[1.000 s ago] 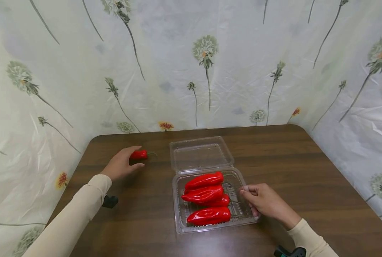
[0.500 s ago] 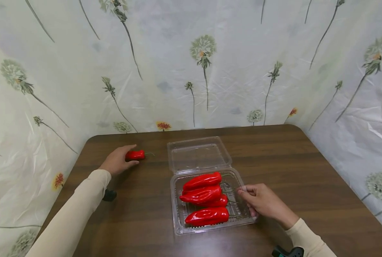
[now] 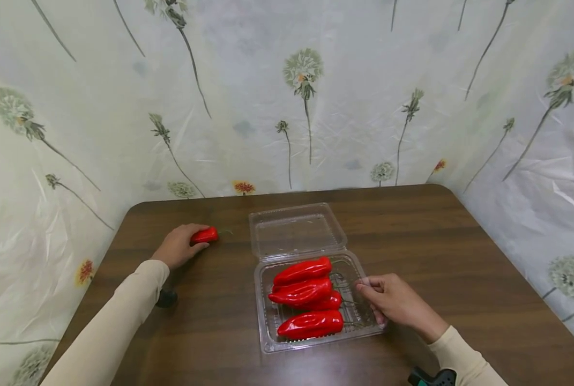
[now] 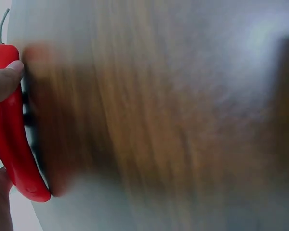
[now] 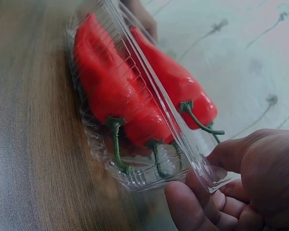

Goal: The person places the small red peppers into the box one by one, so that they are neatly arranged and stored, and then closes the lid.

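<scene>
A red chili pepper (image 3: 208, 235) with a thin green stem lies at the left of the table, and my left hand (image 3: 178, 247) grips it. The left wrist view shows the thumb across this pepper (image 4: 14, 139) below its stem, fingers partly hidden behind. In the middle sits a clear plastic clamshell container (image 3: 262, 332), its lid (image 3: 296, 230) folded back flat. Several glossy red peppers (image 3: 312, 325) lie side by side in its base, stems to the right. My right hand (image 3: 395, 300) pinches the right rim of the container between thumb and fingers.
The brown wood-grain table (image 3: 426, 236) has rounded far corners. Behind it and along both sides hangs a pale curtain (image 3: 248, 96) with a dandelion print, close to the table's edges.
My left hand has closed its spread thumb and fingers onto the lone pepper. The right hand stays on the container's rim. The head view has shifted slightly.
</scene>
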`<state>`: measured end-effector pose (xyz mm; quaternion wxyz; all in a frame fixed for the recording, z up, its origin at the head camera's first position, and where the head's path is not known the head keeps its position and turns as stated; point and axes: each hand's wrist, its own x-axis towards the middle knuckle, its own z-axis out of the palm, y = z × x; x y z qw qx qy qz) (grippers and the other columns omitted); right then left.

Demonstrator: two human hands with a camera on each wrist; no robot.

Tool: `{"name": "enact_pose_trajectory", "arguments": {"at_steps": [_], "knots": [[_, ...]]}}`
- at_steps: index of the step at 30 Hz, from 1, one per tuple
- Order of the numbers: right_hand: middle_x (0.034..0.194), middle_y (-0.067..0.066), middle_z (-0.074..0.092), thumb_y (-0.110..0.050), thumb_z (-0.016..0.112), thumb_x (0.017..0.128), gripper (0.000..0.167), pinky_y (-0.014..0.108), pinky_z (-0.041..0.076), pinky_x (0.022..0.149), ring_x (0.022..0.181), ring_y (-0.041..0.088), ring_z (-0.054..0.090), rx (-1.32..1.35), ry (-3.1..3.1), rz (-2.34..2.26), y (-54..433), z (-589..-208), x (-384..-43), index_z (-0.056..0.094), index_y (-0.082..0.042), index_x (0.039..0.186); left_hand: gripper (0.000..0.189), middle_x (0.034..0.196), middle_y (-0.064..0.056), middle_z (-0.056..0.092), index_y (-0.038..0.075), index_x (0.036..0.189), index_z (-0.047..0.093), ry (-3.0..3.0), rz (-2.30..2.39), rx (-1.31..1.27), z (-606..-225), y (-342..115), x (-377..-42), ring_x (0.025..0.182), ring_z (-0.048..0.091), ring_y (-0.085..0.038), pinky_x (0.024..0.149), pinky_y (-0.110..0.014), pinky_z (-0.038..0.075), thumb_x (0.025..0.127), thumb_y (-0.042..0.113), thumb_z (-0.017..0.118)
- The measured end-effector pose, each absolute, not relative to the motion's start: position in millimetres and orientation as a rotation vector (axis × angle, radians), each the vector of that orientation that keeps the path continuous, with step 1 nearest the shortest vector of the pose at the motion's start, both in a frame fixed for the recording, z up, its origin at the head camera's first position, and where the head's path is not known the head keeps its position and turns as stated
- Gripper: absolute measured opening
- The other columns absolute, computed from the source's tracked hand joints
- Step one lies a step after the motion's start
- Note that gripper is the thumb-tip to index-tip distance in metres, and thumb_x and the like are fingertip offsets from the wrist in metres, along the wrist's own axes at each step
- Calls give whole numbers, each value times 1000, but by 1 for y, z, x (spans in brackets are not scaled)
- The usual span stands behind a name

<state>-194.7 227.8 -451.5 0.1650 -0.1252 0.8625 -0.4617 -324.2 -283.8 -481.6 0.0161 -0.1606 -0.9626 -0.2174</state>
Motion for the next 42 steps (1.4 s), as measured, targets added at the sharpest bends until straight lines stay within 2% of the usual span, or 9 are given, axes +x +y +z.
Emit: {"name": "enact_pose_trajectory", "arguments": {"at_steps": [7,18,27,36,42], "knots": [[54,4,51,-26,58,104,25,27,43,40,42,17,54,-363,2452,-1310,227,-449,-196,69,-3,99,53,135,-13,63,13,139,61,-2948,-805,-603,-477,-271,-306,117,61,-34,97,-52,51,91,28,77],[54,3,51,-26,59,103,33,28,44,39,41,15,53,-347,2457,-1323,229,-450,-196,69,1,118,53,128,0,66,20,135,63,-2755,-1102,-815,-442,-205,-261,107,64,-19,92,-40,56,85,19,82],[55,2,51,-25,59,103,29,26,41,39,42,16,53,-358,2466,-1301,229,-451,-196,70,-1,114,55,125,11,64,29,135,60,-2655,-1374,-1036,-414,-154,-229,103,64,-10,88,-27,57,86,20,82],[55,2,51,-25,59,103,26,27,42,39,42,16,53,-362,2459,-1310,228,-450,-196,70,-2,108,54,128,9,63,24,137,61,-2625,-1529,-1189,-404,-124,-207,105,64,-10,89,-26,57,88,14,80],[55,2,51,-26,58,104,26,27,44,40,42,16,52,-367,2445,-1326,227,-450,-196,69,-2,105,54,127,8,64,24,138,60,-2647,-1499,-1214,-401,-115,-201,102,64,-8,88,-24,56,88,20,80]]}}
